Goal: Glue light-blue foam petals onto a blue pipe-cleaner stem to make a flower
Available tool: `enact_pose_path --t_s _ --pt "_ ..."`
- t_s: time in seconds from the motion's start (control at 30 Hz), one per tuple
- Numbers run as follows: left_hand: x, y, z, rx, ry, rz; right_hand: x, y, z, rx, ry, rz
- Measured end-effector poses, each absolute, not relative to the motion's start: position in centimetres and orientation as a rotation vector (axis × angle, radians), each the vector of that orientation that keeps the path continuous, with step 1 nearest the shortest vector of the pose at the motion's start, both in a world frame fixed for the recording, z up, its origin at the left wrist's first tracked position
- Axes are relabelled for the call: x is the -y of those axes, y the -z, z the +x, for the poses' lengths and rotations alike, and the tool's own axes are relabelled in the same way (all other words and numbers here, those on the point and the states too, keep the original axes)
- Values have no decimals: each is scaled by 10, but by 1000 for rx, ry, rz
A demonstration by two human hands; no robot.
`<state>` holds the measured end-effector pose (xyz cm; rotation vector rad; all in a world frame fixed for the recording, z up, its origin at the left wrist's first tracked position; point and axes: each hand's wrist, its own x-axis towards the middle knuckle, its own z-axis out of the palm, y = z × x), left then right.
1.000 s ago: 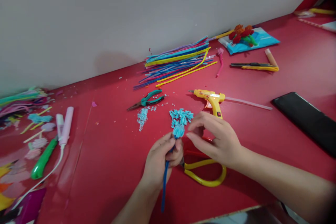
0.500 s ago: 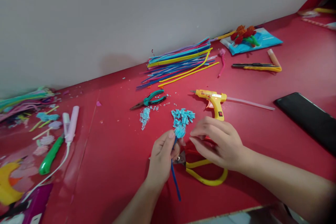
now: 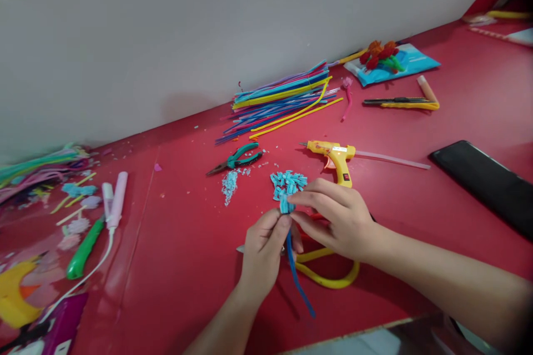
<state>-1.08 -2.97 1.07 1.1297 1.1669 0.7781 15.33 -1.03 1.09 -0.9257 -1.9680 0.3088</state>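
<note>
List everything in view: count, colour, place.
Table: 1, red, below
Wall: 1, grey, behind
Stems: many, multicoloured, wall and left
Packet: 1, blue, back
Flowers: several, red and orange, on packet
Small flower: 1, pink, centre
Cutter: 1, yellow-black, right
Slab: 1, black, right
Glue gun: 1, yellow, centre
Pliers: 1, teal, centre
Fluff: heap, blue, by pliers
Snippets: many, blue, beyond hands
Scissors: 1, yellow and red, under hands
Wand: 1, pink, left
Handle: 1, green, left
Scraps: many, mixed, left
Box: 1, purple, left
Tufted stem: 1, blue, left hand
Left hand: 1, holding stem
Right hand: 1, at tuft
</note>
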Motion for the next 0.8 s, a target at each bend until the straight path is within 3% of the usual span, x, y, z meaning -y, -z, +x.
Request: enact_pose_path --t_s 0.8 --pt "30 -13 -9 -1236 -777 1246 11 -9 151 1966 -336 -961"
